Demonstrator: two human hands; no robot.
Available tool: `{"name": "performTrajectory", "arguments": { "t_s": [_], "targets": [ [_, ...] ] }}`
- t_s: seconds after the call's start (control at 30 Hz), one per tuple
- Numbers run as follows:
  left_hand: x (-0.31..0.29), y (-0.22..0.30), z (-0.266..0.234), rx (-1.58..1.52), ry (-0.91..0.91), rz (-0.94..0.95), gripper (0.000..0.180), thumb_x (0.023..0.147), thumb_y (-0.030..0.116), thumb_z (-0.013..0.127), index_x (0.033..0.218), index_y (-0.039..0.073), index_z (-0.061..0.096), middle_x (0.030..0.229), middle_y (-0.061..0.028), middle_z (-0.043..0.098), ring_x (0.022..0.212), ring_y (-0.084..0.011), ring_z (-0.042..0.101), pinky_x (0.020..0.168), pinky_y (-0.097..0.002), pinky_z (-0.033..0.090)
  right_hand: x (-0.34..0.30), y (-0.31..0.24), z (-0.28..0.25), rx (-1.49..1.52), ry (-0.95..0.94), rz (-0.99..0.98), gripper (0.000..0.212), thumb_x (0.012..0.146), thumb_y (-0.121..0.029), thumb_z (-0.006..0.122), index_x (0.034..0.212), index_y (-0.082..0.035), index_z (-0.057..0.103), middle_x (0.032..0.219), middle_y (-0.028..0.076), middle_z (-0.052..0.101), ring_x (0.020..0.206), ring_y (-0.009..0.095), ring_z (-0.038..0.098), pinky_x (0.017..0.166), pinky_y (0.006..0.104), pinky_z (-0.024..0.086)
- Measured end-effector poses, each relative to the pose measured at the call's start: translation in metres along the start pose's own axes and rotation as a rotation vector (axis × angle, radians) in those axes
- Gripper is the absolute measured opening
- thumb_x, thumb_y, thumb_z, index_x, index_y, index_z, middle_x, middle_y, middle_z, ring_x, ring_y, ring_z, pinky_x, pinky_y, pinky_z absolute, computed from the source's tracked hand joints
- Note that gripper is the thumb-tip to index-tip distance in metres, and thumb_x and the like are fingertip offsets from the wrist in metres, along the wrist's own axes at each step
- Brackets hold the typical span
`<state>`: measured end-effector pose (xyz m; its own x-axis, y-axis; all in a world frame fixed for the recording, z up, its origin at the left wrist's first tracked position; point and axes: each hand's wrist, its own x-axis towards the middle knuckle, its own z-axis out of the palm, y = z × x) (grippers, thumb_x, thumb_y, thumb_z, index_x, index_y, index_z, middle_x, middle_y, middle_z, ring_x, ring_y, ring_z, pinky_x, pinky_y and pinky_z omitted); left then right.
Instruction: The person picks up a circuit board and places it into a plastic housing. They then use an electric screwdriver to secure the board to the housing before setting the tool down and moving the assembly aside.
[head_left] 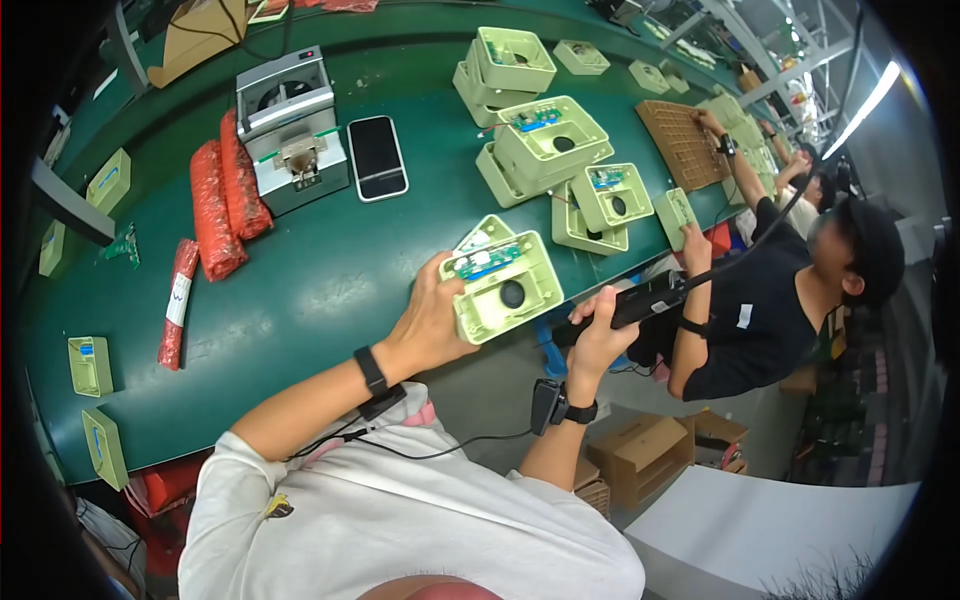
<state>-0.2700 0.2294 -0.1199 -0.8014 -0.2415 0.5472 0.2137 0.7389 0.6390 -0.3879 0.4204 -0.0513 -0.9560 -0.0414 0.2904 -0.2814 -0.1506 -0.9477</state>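
Note:
My left hand (428,322) grips a pale green plastic housing (538,272) by its left side, tilted up above the bench edge. Inside it sit a circuit board (492,260) with a blue part and a round black part (512,293). Another pale green piece (486,232) shows just behind it. My right hand (602,345) is closed round a black electric screwdriver (648,300), whose cord runs up to the right. The screwdriver's tip points left, below the housing and apart from it; its end is hard to make out.
Stacked green housings (552,140) stand ahead on the green bench (330,270). At left are a grey desktop machine (290,130), a phone (378,158) and red packets (212,215). A co-worker (770,310) in black sits at right by a brown tray (685,145). Cardboard boxes (640,455) lie below.

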Motion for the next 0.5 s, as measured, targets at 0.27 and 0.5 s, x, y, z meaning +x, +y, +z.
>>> {"name": "performTrajectory", "arguments": {
  "t_s": [0.27,0.5],
  "targets": [
    [0.079,-0.017,0.059,-0.150,-0.129,0.003,0.092,0.061,0.021,0.095,0.139,0.005,0.049,0.144,-0.0306,0.044,0.134,-0.0521,0.046,0.113,-0.0552,0.043,0.009,0.022,-0.039,-0.040,0.085,0.075,0.022,0.103,-0.009,0.069,0.111,-0.001,0.051,0.080,0.006,0.059,0.060,0.012,0.054,0.051,0.0285,0.048],
    [0.068,-0.027,0.025,-0.085,-0.071,-0.102,0.086,0.077,0.018,0.086,0.150,0.004,0.042,0.148,-0.0285,0.045,0.133,-0.0485,0.052,0.111,-0.0518,0.047,-0.023,-0.010,0.015,0.180,-0.376,0.256,0.023,0.112,-0.027,0.058,0.111,-0.005,0.052,0.078,0.003,0.052,0.061,0.014,0.050,0.057,0.0328,0.047]
  ]
}}
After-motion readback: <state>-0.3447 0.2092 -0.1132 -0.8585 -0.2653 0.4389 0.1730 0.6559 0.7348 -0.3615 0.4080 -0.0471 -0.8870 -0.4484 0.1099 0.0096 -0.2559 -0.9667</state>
